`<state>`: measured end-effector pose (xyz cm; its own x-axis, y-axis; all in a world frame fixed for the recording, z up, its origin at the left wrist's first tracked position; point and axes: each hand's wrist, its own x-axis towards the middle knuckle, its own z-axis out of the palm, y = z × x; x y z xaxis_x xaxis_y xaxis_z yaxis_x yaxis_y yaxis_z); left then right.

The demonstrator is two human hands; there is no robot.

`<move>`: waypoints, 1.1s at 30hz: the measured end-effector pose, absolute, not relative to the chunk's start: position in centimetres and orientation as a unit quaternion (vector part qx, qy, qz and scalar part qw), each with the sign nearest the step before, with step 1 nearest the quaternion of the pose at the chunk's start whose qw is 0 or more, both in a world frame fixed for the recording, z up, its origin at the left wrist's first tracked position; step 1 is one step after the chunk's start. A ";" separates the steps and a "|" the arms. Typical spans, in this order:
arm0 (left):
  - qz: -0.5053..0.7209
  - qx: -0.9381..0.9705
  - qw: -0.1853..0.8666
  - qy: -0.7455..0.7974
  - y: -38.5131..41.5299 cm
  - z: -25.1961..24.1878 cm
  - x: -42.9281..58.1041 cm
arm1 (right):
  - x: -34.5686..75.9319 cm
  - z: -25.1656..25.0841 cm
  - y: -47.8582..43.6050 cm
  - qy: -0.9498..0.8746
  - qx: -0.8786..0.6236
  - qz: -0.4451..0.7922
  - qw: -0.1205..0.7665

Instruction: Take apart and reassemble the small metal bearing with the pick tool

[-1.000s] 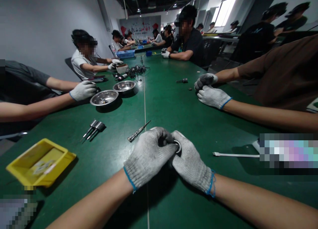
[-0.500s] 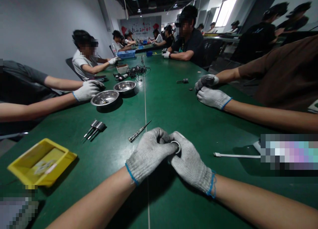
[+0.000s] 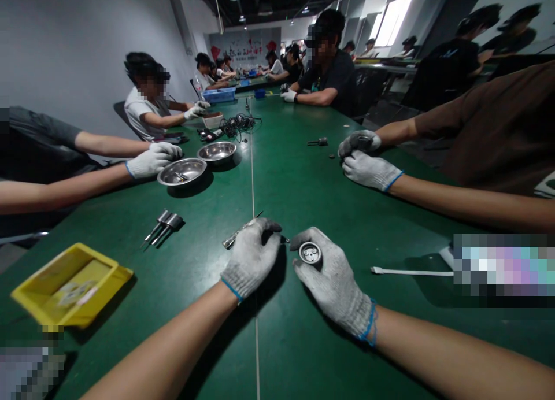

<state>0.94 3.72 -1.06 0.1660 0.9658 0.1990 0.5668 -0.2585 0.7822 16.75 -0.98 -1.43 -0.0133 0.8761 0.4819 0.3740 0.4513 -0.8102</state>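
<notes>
Both my hands wear grey knit gloves and rest on the green table [image 3: 303, 174]. My right hand [image 3: 329, 278] is closed round a small round metal part [image 3: 310, 253], whose open end faces up. My left hand [image 3: 254, 255] has its fingers curled, with the fingertips pinched near a tiny dark bit at the thumb; what it holds I cannot make out. A slim metal screwdriver [image 3: 236, 235] lies on the table just beyond and partly under my left hand.
Two steel bowls [image 3: 182, 171] stand at mid left. Two metal tool bits [image 3: 167, 223] lie left of my hands, a yellow tray [image 3: 69, 284] at the near left. A white strip [image 3: 411, 271] lies at right. Other people's gloved hands [image 3: 368, 166] work on both sides.
My hands were clasped together round the metal part. They have come apart: the left has moved left toward the screwdriver, and the right keeps the part, now turned open end up.
</notes>
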 end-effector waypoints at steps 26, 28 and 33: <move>0.200 0.854 0.117 0.465 3.9 -1.5 0.1 | 16.6 -1.7 -0.7 -0.637 -0.492 0.230 0.547; 0.205 0.855 0.119 0.462 4.1 -1.7 0.1 | 16.7 -1.8 -0.7 -0.643 -0.491 0.227 0.542; 0.250 0.847 0.123 0.454 4.3 -2.1 -0.1 | 16.7 -1.9 -0.6 -0.635 -0.500 0.245 0.536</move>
<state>-0.15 4.30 -2.13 0.4636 0.8293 0.3120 0.7065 -0.5584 0.4347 16.75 -0.58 -1.91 0.0740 0.8971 0.4355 0.3733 0.3800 -0.8463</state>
